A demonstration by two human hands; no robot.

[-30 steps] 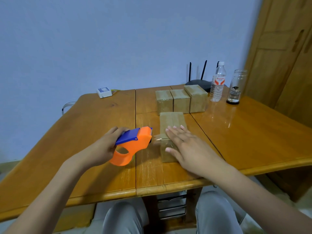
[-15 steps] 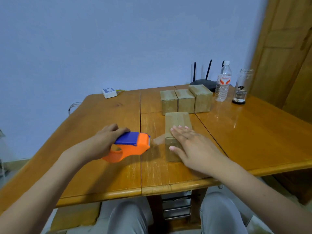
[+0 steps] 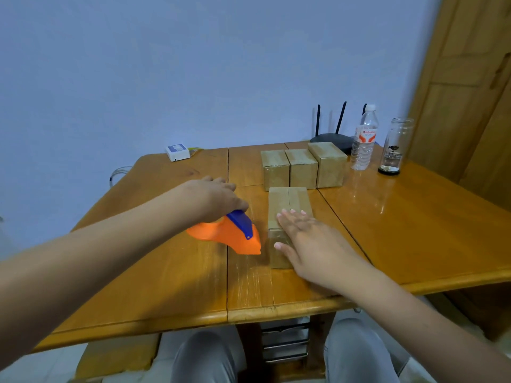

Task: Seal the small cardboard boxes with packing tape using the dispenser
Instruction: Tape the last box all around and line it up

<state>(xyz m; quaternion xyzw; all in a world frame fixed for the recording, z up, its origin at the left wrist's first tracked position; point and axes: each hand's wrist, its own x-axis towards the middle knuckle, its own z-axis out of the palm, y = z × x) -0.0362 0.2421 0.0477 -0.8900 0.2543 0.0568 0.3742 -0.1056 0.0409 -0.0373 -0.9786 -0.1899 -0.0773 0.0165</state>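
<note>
cardboard box (image 3: 289,201) being sealed lies lengthwise near the middle of the wooden table (image 3: 414,230), long side running away from the person, a seam line down its top. right hand (image 3: 307,241) lies flat on the near half of this box, fingers straight and together, thumb hanging over the box's left side. left hand (image 3: 214,196) is left of the box, fingers curled over the top of the orange and blue tape dispenser (image 3: 232,234), gripping it. dispenser sits low on the table just left of the box, its orange nose pointing at the box's near left side; cannot tell if it touches the box, and any tape strip is too faint to see. three more boxes (image 3: 302,168) stand side by side in a row just behind the box, touching each other. right of that row: a plastic water bottle (image 3: 365,139), then a clear glass jar (image 3: 394,147). black router (image 3: 331,134) with antennas behind the row. small white device (image 3: 178,152) far left of the row at the table's back edge. person's grey-trousered knees (image 3: 276,355) show under the near table edge.
</note>
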